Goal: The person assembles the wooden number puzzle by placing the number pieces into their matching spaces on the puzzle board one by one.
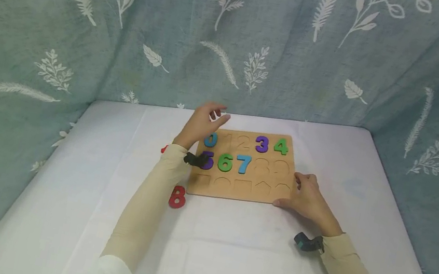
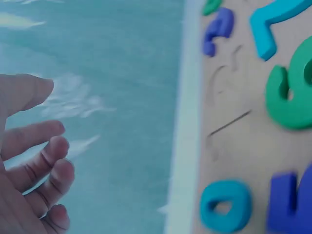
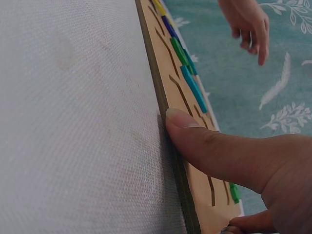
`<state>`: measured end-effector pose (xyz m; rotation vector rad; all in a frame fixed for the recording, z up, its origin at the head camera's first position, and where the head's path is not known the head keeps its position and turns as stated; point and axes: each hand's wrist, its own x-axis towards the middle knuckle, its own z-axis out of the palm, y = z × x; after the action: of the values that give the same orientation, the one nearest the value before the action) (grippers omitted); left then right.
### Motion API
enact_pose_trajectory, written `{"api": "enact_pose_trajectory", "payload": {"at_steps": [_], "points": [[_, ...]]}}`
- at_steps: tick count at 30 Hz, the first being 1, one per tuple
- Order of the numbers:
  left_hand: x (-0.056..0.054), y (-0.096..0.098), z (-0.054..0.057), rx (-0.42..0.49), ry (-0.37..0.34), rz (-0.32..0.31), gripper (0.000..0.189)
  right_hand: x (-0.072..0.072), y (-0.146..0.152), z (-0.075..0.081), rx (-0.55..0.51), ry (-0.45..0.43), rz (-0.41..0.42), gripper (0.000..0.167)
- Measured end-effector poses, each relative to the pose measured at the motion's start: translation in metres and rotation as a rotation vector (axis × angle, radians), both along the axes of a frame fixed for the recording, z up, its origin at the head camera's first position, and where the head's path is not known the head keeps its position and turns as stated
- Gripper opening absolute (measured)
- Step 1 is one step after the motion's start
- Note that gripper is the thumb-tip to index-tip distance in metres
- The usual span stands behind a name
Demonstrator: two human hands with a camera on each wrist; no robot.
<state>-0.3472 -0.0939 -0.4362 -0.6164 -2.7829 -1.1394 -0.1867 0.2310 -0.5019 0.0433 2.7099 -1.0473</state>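
With left fingers (image 2: pixel 41 135) loosely bent, thumb apart, nothing between, held the left hand (image 1: pixel 201 126) raised near the far-left corner of the wooden number board (image 1: pixel 234 176), long axis left to right. Gripped its near-right corner with the right hand (image 1: pixel 307 199). Had the red 8 (image 1: pixel 177 197) beside its near-left corner, bodyward of those fingers, long axis near to far, closer to the left hand.
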Motion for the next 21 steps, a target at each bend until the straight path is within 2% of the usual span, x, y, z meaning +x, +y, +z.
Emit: {"api": "enact_pose_trajectory", "payload": {"at_steps": [7,11,16,21], "points": [[0.031,-0.054,0.022,0.065,0.075,0.095,0.047,0.0,-0.002,0.001,0.013,-0.009,0.002,0.121],[0.051,-0.081,0.028,0.072,0.112,0.151,0.046,0.0,-0.003,0.001,0.017,-0.002,0.005,0.121],[0.07,-0.111,0.026,0.056,0.157,0.217,0.044,0.001,-0.004,0.003,0.015,-0.005,0.006,0.119],[0.09,-0.132,0.015,0.057,0.143,0.267,0.043,0.001,-0.004,0.004,0.015,-0.014,0.012,0.119]]}}
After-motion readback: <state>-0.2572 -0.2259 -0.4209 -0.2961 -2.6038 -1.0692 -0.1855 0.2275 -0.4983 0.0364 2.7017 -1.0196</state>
